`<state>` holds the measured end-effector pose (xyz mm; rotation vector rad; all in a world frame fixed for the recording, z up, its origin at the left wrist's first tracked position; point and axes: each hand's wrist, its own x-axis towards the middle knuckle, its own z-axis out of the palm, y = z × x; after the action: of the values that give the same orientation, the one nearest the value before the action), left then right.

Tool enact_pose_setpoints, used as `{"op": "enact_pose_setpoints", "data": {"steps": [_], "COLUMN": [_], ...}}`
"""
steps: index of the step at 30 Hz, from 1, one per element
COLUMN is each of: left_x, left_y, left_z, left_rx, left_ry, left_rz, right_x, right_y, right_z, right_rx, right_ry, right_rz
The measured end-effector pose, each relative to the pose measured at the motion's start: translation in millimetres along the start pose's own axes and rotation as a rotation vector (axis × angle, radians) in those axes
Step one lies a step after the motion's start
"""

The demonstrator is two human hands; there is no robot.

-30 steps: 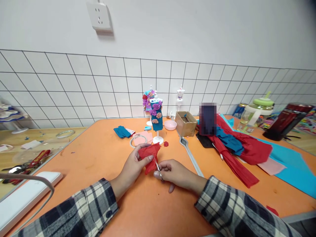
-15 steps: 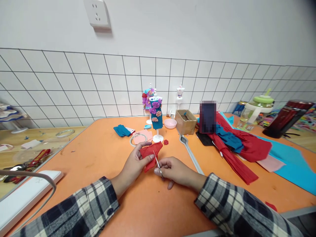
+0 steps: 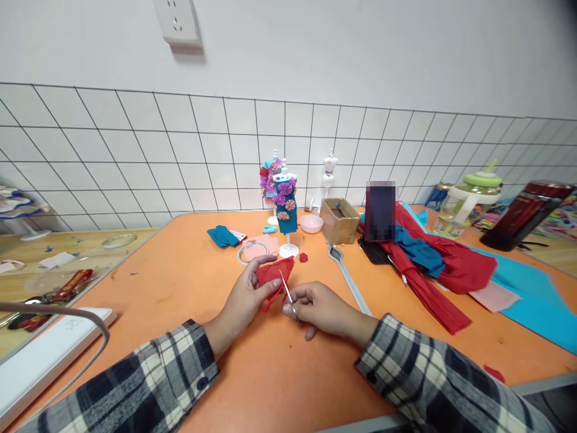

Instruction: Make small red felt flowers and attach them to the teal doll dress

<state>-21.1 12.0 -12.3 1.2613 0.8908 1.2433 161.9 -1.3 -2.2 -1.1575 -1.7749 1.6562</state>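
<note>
Pinched between the thumb and fingers of my left hand [image 3: 247, 288] is a piece of thin red crepe paper [image 3: 274, 272]. My right hand [image 3: 321, 308] has its fingers through the handles of small scissors [image 3: 287, 288], whose blades lie against the red paper and point up and away from me. Just beyond stands a small mannequin [image 3: 286, 207] in a teal dress with purple and peach paper flowers. A little red paper flower [image 3: 303, 258] lies near its base. To the left of the base rests a roll of clear tape [image 3: 252, 253] on pink paper.
A pink bowl [image 3: 311, 224] and a cardboard box [image 3: 340, 221] stand at the back. Red crepe paper [image 3: 466, 258], a phone [image 3: 380, 211], a green-lidded bottle [image 3: 471, 204] and a dark red flask [image 3: 527, 215] fill the right side. A white power strip [image 3: 54, 361] lies at the left.
The red paper's right part has narrowed and folded down beside the scissor blades. Both hands stay in nearly the same place, and the view has tilted very slightly.
</note>
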Motion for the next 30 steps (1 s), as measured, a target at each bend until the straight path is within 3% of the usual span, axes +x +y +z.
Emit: {"op": "enact_pose_setpoints", "data": {"steps": [8, 25, 30], "left_x": [-0.2, -0.9, -1.1], "left_y": [2.7, 0.5, 0.7], "left_z": [-0.6, -2.2, -2.9], "left_rx": [0.086, 0.106, 0.104], "left_ry": [0.052, -0.083, -0.072], "left_rz": [0.01, 0.03, 0.038], "right_x": [0.2, -2.9, -0.5], "right_y": [0.7, 0.0, 2.4], "right_z": [0.2, -0.8, -1.0], "right_rx": [-0.055, -0.023, -0.014], "right_ry": [-0.007, -0.051, -0.048], "right_rz": [-0.006, -0.036, -0.029]}}
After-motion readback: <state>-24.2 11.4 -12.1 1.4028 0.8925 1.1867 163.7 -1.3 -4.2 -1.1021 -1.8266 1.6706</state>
